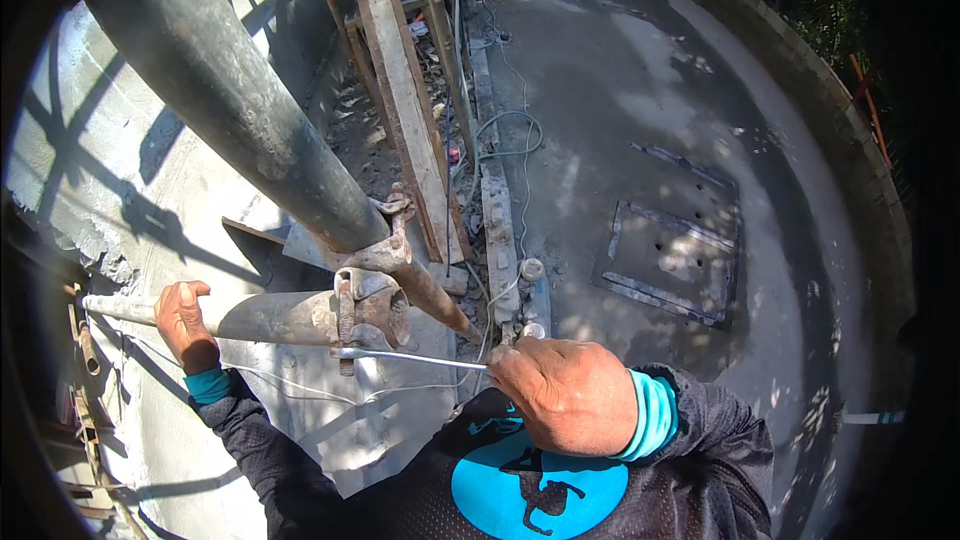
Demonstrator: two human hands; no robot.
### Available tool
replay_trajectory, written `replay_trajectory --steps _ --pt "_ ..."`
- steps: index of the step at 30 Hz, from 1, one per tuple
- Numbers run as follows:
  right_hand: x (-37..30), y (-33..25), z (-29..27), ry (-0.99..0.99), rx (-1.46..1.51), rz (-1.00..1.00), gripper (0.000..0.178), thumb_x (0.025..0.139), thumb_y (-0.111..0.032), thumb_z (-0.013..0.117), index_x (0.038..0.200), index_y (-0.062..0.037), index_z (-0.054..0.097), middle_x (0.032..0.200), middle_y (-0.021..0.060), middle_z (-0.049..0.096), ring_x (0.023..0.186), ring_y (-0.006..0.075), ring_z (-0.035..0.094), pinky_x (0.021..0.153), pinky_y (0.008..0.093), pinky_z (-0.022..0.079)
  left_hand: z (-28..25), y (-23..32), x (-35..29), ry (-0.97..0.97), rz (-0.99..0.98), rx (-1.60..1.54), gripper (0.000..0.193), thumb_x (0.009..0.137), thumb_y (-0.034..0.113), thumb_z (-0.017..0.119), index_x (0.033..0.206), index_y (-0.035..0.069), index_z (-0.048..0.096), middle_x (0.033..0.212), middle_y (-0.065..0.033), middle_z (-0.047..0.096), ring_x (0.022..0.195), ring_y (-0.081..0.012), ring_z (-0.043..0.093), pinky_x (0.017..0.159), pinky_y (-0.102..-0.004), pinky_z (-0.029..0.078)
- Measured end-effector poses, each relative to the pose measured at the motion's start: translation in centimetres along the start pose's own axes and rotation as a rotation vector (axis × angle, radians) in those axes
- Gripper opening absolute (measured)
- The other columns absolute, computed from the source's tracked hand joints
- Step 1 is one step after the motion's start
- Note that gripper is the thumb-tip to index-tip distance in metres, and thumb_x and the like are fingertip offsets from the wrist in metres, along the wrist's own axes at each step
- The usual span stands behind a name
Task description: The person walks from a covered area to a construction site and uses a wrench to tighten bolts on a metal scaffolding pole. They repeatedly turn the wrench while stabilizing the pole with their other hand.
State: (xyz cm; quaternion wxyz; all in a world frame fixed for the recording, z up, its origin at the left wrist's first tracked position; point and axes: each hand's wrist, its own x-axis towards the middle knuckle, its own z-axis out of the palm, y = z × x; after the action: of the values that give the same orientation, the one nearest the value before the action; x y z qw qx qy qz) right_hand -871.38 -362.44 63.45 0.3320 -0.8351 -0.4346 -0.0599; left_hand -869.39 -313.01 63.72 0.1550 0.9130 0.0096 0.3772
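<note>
My left hand (186, 326) is wrapped round a grey scaffold tube (268, 319) that lies crosswise in front of me. Close to the tube's right end sits a rusty scaffold coupler (372, 308), which also clasps a thick, slanting standing tube (262, 130). A threaded bolt (346, 325) stands along the coupler's near side. In my right hand (572, 395), fingers closed, is the handle of a slim silver wrench (425, 358). The wrench's far end meets the lower part of that bolt; whether its jaw grips a nut cannot be made out.
A long steel beam (398, 90) leans behind the coupler. Thin cables (524, 180) run along a concrete kerb (497, 210). To the right is a paved road (590, 60) with a rectangular metal cover (680, 260). A rough concrete wall (70, 170) and more tubes (88, 350) lie left.
</note>
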Motion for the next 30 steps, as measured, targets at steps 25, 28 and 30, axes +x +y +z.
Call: replay_trajectory --steps 25,28,30 --pt "-3.1 9.3 -2.7 0.203 0.845 0.248 0.040 0.113 -0.034 0.056 0.111 0.0034 0.072 0.085 0.0045 0.064 0.072 0.0139 0.059 0.065 0.0327 0.048 1.0 0.0 -0.4 0.115 -0.023 0.000 0.053 0.109 0.044 0.049 0.079 0.003 0.063 0.078 -0.0125 0.058 0.084 -0.0326 0.053 0.089 -0.0448 0.039" --pt "-1.7 12.9 1.6 0.169 0.984 0.430 0.029 0.110 -0.028 0.062 0.109 0.0010 0.067 0.082 0.0015 0.061 0.071 0.0105 0.057 0.064 0.0318 0.047 0.8 0.4 -0.3 0.117 -0.008 0.038 0.052 0.109 0.044 0.049 0.079 0.003 0.064 0.079 -0.0127 0.058 0.085 -0.0323 0.053 0.089 -0.0439 0.040" --pt "-0.3 14.5 3.8 0.104 0.958 0.556 0.020 0.109 -0.020 0.064 0.109 -0.0007 0.062 0.080 0.0024 0.061 0.070 0.0117 0.058 0.064 0.0330 0.047 0.7 0.6 -0.3 0.111 -0.005 0.037 0.053 0.108 0.044 0.050 0.079 0.003 0.064 0.080 -0.0121 0.059 0.085 -0.0315 0.054 0.089 -0.0433 0.039"
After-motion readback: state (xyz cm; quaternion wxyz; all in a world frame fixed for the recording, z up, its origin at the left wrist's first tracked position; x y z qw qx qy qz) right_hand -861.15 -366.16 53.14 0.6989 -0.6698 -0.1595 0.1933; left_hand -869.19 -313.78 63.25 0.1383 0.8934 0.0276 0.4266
